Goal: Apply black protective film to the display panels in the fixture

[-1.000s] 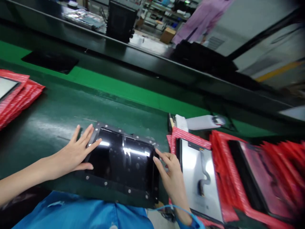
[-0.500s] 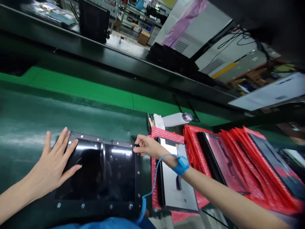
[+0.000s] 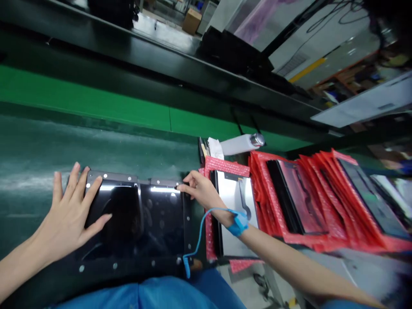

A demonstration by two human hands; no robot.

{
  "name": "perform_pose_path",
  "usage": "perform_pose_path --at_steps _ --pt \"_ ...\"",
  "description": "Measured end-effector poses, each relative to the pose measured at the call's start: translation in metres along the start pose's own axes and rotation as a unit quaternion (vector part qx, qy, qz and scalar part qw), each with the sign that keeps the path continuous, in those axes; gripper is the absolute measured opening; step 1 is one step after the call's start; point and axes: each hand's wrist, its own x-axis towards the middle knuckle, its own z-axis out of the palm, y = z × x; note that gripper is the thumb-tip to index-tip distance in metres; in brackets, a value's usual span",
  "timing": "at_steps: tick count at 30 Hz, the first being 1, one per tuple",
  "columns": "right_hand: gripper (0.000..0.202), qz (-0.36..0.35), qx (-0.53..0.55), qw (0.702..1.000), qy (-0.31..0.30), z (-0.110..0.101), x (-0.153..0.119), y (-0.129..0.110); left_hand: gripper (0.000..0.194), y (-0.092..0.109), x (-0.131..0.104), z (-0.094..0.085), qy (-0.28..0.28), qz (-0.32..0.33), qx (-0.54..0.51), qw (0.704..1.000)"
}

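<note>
A dark glossy panel (image 3: 161, 223) with a frame of round silvery dots lies on the green bench before me. My left hand (image 3: 69, 214) is spread, its fingertips on the panel's upper left corner and the thumb over the dark surface. At the panel's upper right corner, my right hand (image 3: 195, 186) is closed in a pinch; whatever is between thumb and index finger is too small to make out. A blue wrist strap (image 3: 240, 223) with a coiled cord is on my right wrist. Beside it, a silver-backed panel (image 3: 236, 206) rests on pink bubble wrap (image 3: 227, 166).
A white bottle (image 3: 240, 144) lies behind the bubble wrap, near a white paper piece (image 3: 215, 148). Red bubble bags (image 3: 334, 201) with dark panels stand in a row at the right. A dark ledge (image 3: 154, 56) runs across the back.
The view has tilted downward, so the bench and far objects appear higher. My right pinch has shifted slightly left along the panel's upper right corner. My left hand remains spread on the panel.
</note>
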Motion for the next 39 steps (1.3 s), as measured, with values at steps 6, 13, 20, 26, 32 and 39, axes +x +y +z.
perform_pose_path --at_steps 6,13,20,26,32,39 --pt "0.065 -0.038 0.033 0.997 0.057 0.022 -0.070 0.013 0.073 -0.002 -0.018 -0.013 -0.044 0.015 0.004 0.999" --pt "0.105 0.023 -0.034 0.992 -0.124 0.019 -0.134 0.017 0.077 -0.039 -0.062 -0.016 -0.145 0.096 -0.086 0.981" --pt "0.122 0.086 -0.177 0.968 -0.155 0.019 -0.118 -0.003 0.077 -0.043 -0.071 -0.001 -0.122 0.107 -0.051 0.985" --pt "0.102 0.038 -0.139 0.989 -0.043 0.040 -0.139 0.014 0.077 -0.018 -0.070 0.004 -0.089 0.055 -0.057 0.993" --pt "0.070 -0.159 -0.282 0.946 -0.021 0.030 -0.132 0.020 0.074 0.020 -0.062 -0.004 -0.036 -0.035 -0.023 0.998" --pt "0.046 -0.348 -0.330 0.877 0.009 0.024 -0.050 -0.057 0.083 0.023 -0.067 -0.002 0.000 -0.044 0.046 0.998"
